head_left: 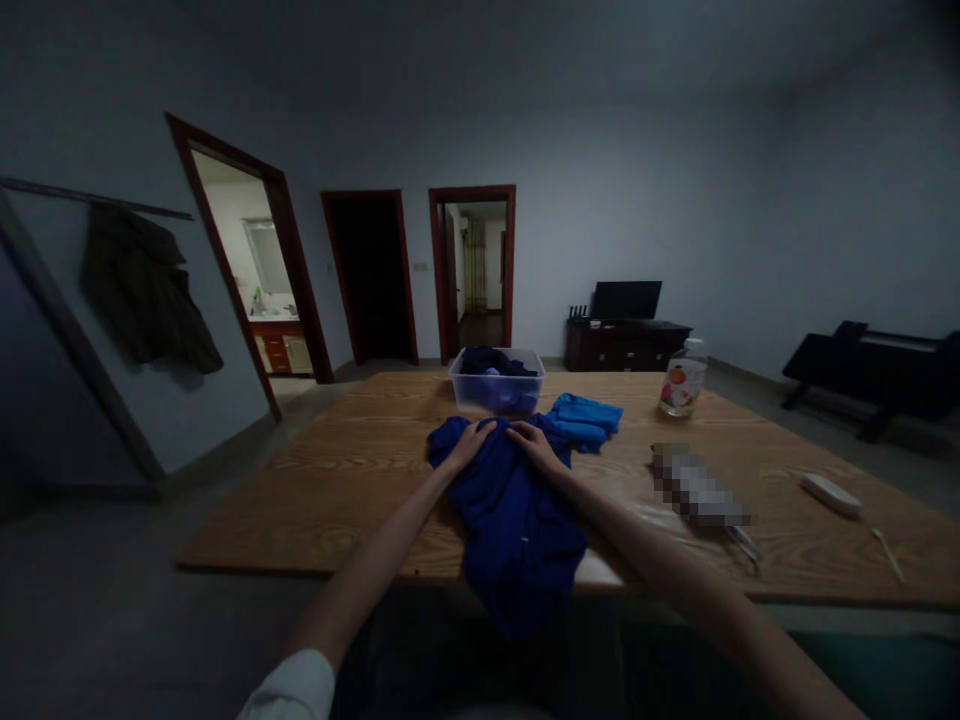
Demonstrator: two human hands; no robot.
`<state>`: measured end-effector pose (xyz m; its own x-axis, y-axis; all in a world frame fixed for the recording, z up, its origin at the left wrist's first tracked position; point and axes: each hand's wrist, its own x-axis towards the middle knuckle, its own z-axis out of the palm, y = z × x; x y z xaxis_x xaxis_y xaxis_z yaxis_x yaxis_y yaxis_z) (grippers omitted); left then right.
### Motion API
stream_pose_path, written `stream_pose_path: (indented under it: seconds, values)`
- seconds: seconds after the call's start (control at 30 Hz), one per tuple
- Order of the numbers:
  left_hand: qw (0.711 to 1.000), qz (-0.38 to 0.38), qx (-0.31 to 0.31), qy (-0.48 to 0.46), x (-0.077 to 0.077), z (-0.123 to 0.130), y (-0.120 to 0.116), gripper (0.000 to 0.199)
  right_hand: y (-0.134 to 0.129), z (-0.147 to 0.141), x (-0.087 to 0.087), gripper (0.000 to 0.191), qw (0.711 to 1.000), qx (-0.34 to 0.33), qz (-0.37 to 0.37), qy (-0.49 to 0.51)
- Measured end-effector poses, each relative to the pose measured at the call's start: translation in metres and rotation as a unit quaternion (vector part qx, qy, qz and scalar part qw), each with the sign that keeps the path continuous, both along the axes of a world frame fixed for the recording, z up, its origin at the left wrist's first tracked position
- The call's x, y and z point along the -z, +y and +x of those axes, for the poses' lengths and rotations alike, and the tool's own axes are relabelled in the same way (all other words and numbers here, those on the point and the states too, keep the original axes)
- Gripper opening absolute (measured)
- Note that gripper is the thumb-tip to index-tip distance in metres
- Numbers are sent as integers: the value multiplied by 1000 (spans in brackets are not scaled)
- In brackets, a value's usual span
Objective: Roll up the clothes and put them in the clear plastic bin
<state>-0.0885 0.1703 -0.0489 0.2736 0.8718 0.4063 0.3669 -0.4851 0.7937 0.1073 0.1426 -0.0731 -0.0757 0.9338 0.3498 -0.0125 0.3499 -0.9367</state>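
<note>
The dark blue garment (510,510) lies on the wooden table (352,470), draping over its near edge. My left hand (471,442) and right hand (534,444) pinch its far edge, just before a clear bin (497,390).

Crumpled dark blue garment (510,510) draped over table edge
</note>
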Motion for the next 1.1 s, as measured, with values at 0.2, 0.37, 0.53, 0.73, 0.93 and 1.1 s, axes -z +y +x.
stream_pose_path:
  seconds: [0.2,0.37,0.53,0.73,0.93,1.1]
  values:
    - [989,139,-40,-7,-7,-6,-12,29,8,1,12,48,989,-23,-99,106]
    - [978,187,-14,90,-18,-9,-21,25,6,1,10,53,980,-46,-128,145]
    - [969,200,4,143,-18,-10,-22,48,-1,-1,1,55,983,-37,-122,130]
    - [967,147,81,193,-10,-16,-17,62,-11,-5,-6,56,990,-13,-115,84]
    - [970,133,100,179,2,-11,-11,55,-13,2,-10,50,994,-46,-88,56]
    - [980,98,72,155,1,-10,-12,44,-14,6,-14,48,996,-61,-57,36]
